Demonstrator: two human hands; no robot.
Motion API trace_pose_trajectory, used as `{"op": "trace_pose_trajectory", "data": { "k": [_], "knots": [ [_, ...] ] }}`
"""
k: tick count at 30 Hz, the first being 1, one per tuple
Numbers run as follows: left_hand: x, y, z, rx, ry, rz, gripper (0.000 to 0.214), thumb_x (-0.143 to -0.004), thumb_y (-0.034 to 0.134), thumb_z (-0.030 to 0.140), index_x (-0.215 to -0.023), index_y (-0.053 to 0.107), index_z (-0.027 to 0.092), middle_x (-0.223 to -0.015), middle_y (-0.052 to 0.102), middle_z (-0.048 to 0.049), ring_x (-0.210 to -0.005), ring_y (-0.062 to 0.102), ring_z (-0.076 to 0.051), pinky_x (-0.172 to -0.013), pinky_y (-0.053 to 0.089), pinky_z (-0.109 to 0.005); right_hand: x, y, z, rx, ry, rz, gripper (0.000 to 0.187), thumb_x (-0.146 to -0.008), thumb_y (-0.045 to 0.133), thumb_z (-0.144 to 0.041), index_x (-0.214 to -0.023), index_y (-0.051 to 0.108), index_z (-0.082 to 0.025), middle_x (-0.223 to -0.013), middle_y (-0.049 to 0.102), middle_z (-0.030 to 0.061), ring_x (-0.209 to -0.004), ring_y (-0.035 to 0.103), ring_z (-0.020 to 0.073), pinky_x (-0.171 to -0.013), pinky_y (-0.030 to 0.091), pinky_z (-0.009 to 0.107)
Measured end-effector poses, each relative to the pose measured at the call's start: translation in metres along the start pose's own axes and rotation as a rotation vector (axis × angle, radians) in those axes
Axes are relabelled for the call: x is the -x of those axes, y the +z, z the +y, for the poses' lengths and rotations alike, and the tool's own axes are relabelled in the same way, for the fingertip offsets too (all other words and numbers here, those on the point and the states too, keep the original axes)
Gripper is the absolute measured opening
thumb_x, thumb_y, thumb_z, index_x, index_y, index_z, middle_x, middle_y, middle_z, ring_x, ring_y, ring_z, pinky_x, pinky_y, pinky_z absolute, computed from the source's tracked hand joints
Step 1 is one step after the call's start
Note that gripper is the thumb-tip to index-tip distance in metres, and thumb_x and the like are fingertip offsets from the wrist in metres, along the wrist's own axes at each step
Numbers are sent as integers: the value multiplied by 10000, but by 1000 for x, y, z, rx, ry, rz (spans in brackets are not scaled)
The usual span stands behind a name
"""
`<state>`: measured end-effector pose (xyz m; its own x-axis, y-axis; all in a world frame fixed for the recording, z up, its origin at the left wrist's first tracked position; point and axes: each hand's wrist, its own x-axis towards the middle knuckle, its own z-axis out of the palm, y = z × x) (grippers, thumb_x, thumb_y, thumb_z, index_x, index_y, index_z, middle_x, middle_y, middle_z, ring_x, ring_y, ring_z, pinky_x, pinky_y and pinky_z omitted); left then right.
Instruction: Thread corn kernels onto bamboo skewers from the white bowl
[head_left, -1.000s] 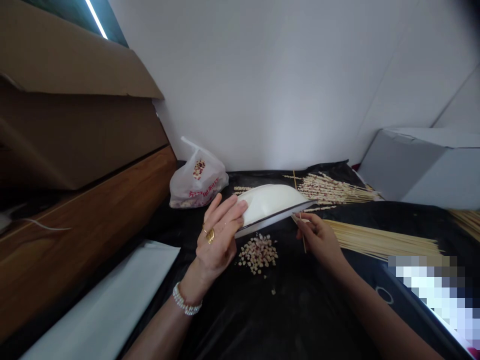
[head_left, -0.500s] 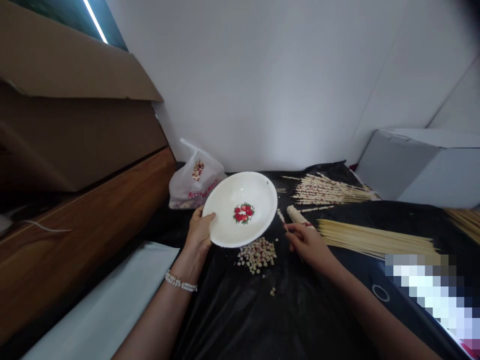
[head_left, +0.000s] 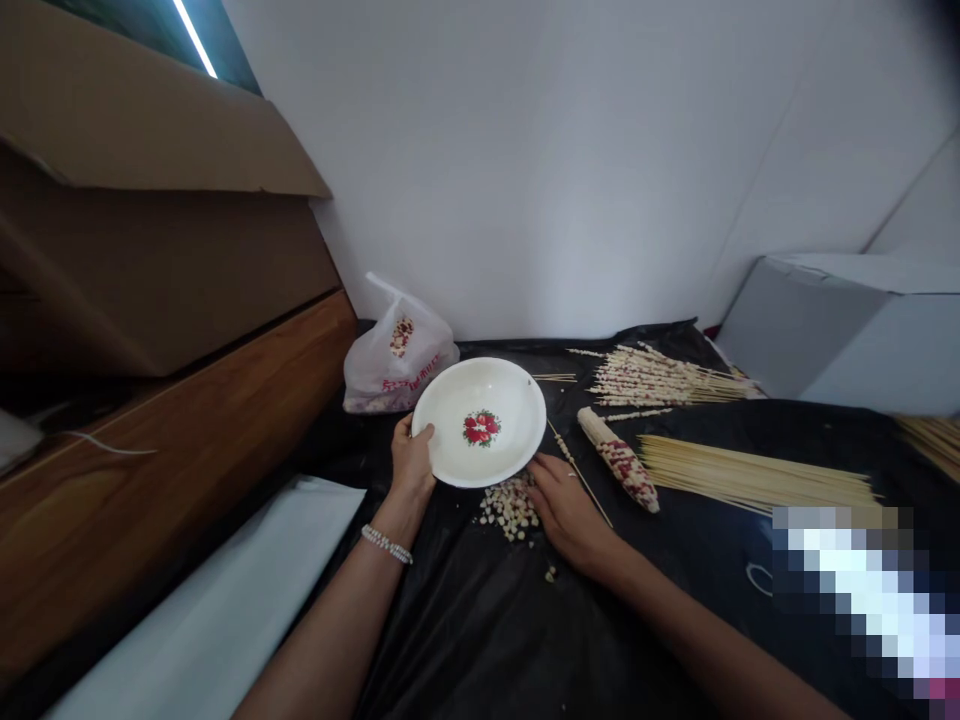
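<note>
In the head view a white enamel basin [head_left: 502,395] with a red flower print is tilted toward me. My left hand [head_left: 412,455] grips its left rim, thumb on the inside. My right hand [head_left: 568,503] lies with fingers stretched out beside a small heap of corn kernels [head_left: 504,514], close under the basin's right edge. The fingertips partly cover the heap; whether they touch the rim I cannot tell. To the right rests a skewer threaded with kernels [head_left: 576,463]. Beyond it lies a partly stripped corn cob [head_left: 621,460], red and cream.
A plastic bag [head_left: 401,365] of corn stands at the back left. Kernel-covered skewers [head_left: 645,378] are piled at the back right, with bare bamboo sticks [head_left: 750,473] in front. A cardboard box [head_left: 172,270] stands left, a white box [head_left: 832,330] right. Black sheeting [head_left: 450,640] covers the surface.
My right hand has let go of the kernel skewer, which now lies on the black sheeting, and moved left to the kernel heap. The basin is slightly lower, still in my left hand.
</note>
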<state>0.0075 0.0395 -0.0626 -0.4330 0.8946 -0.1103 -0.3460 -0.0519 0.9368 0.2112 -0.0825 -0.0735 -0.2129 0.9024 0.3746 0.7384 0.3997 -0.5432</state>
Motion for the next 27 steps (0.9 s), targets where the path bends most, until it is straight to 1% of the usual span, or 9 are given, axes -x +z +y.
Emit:
{"op": "trace_pose_trajectory", "data": {
  "k": [4,7,9,12,14,17,19,23,27],
  "knots": [
    [-11,-4,-4,29,-19,60,362,-666,616,45,-1002,564,168,-882,645,-32,-670,621,-122,-745,548,-331,12,5,-14,-72,-145,-95,339,-951,420,-174,-1254,571,-183,-1309,582,103,-1241,502,196,-1085,400,360],
    [-17,-5,-7,45,-33,101,364,-679,583,23,-1017,552,153,-880,637,-43,-668,619,-130,-775,545,-376,15,3,-10,-168,-209,-92,346,-956,399,-166,-1251,580,-189,-1285,597,107,-1215,523,185,-1057,433,364],
    [-19,-5,-8,48,-29,104,363,-685,583,19,-1021,551,152,-890,637,-44,-674,619,-131,-799,541,-390,9,5,0,-142,-126,33,346,-943,391,-167,-1221,597,-159,-1288,586,149,-1229,508,229,-1055,427,443],
    [-17,-5,-8,41,-8,91,358,-687,594,23,-1015,557,159,-888,639,-31,-680,618,-128,-831,533,-399,-4,14,11,-102,-38,79,367,-926,382,-155,-1227,586,-100,-1287,554,233,-1240,479,326,-1022,380,616],
    [-14,-4,-8,33,7,81,353,-686,602,27,-1010,562,160,-868,637,-22,-679,616,-129,-838,530,-403,-7,21,6,-112,-61,45,360,-925,397,-163,-1220,593,-99,-1275,565,225,-1219,498,313,-1019,402,580],
    [-11,-3,-7,27,24,76,341,-685,607,35,-1001,566,157,-854,633,-18,-680,612,-130,-833,529,-397,1,26,-12,-166,-169,-50,330,-942,414,-181,-1205,613,-159,-1223,627,133,-1163,550,219,-1021,450,412],
    [-10,-2,-7,28,28,78,338,-684,607,40,-999,564,155,-859,634,-21,-680,610,-130,-823,531,-390,6,24,-19,-197,-211,-95,321,-960,402,-194,-1199,616,-196,-1211,644,90,-1132,568,182,-1008,459,354],
    [-10,-2,-7,25,29,89,347,-674,598,40,-999,560,154,-888,637,-38,-688,610,-136,-796,532,-380,-10,20,-11,-186,-167,-85,349,-959,376,-195,-1227,579,-99,-1275,580,195,-1200,502,257,-1021,411,475],
    [-8,-3,-5,20,34,86,359,-658,595,45,-999,561,152,-888,636,-45,-690,606,-138,-780,526,-360,-32,29,-14,-199,-223,-168,254,-932,453,-182,-1087,651,-143,-1130,652,135,-1105,553,237,-989,425,434]
  ]
}}
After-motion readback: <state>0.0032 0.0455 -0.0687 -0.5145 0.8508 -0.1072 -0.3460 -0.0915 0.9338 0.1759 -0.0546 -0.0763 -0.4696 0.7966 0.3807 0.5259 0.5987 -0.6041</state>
